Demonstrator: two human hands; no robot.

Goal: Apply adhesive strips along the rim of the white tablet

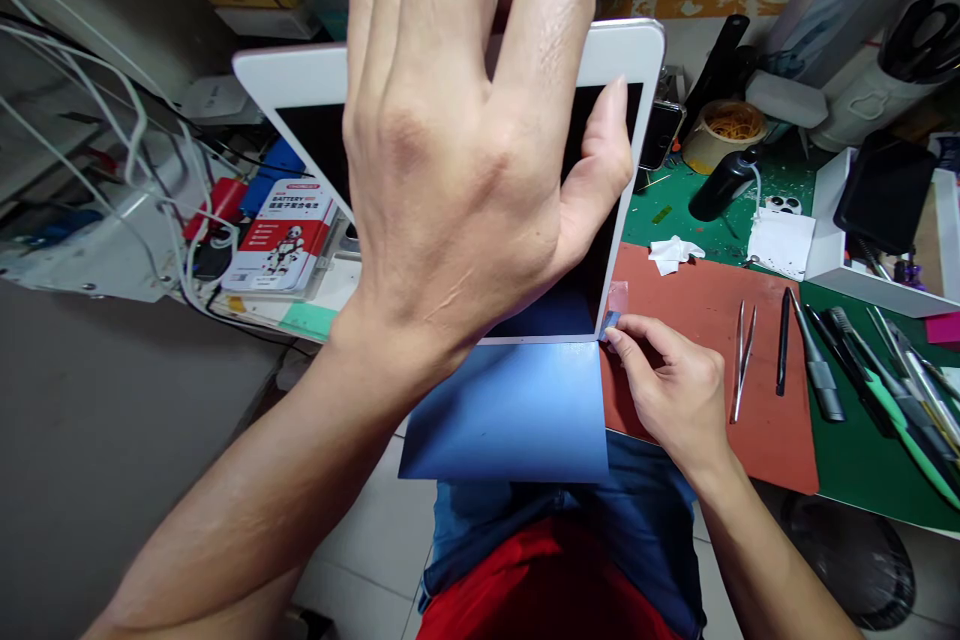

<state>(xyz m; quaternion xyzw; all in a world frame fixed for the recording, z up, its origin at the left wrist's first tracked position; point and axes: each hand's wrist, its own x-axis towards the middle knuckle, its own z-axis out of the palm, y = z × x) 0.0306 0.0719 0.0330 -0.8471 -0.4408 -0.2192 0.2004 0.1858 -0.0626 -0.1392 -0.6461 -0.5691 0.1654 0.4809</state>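
Observation:
A white-framed tablet [630,55] with a black screen is tilted up in front of me, its lower edge near the bench edge. My left hand [457,150] reaches over its upper edge with bent fingers, thumb in front of the screen; the fingertips are hidden. A smooth blue sheet [510,410] extends from the tablet's lower edge toward my lap. At the lower right corner, my right hand [667,380] pinches a small bluish tab [611,322] between thumb and index finger. A clear piece [618,296] shows just behind it.
Tweezers [742,360] and a black pen-like tool [783,342] lie on a red-brown mat [772,450]. Several tools lie farther right. Behind them stand a white box [847,260] and a black bottle [724,185]. At left are a battery pack [281,235] and cables [139,120].

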